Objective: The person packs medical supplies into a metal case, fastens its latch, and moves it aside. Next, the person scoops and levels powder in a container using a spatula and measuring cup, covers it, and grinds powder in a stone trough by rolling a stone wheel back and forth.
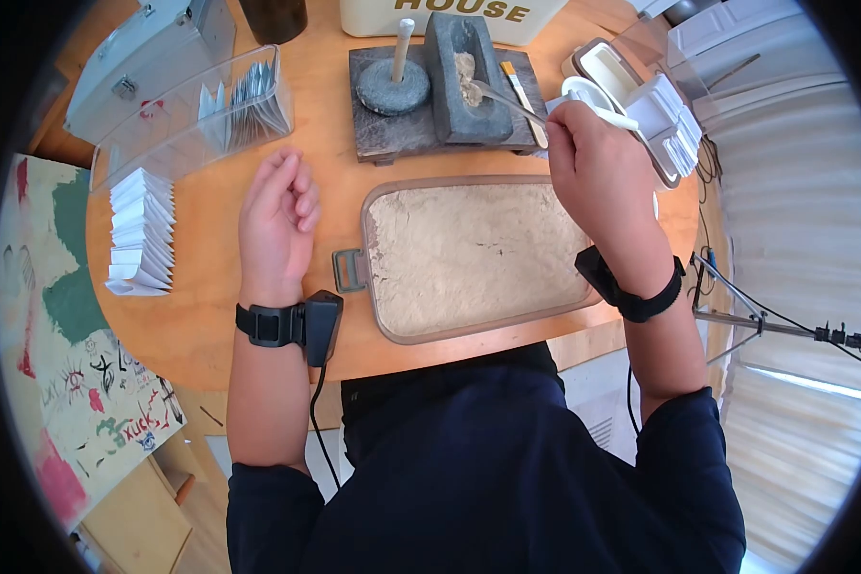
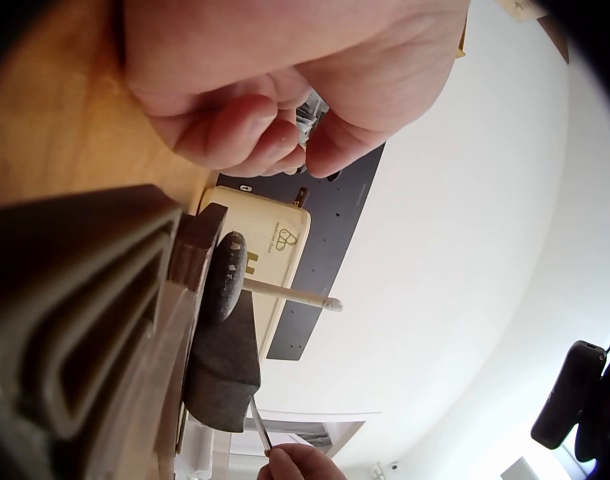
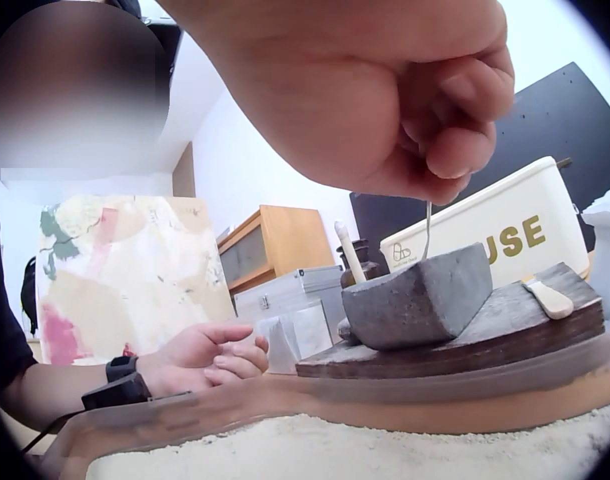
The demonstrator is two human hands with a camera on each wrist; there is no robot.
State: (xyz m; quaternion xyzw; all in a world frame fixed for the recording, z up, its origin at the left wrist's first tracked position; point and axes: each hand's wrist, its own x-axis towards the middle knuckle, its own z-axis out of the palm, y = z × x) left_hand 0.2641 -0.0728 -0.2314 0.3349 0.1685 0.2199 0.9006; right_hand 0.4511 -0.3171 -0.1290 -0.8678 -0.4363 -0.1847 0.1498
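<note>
My right hand (image 1: 598, 163) pinches the handle of a metal spoon (image 1: 509, 102) above the right side of the board. The spoon's tip reaches into a grey stone trough (image 1: 469, 131), where beige powder (image 1: 465, 78) lies along the inside. Beside the trough is a round stone wheel (image 1: 378, 93) with a pale stick through it; both rest on a dark wooden board (image 1: 383, 145). My left hand (image 1: 279, 225) holds nothing, its fingers loosely curled, left of a powder-filled tray (image 1: 366, 253). In the right wrist view, the fist hides most of the spoon (image 3: 428, 230).
A small brush (image 1: 519, 91) lies on the board's right side. Folded white paper (image 1: 142, 234) and a clear box (image 1: 275, 105) of packets stand at left. Behind the board is a cream bin (image 1: 364, 17). At right sits an open container (image 1: 593, 59) with white items.
</note>
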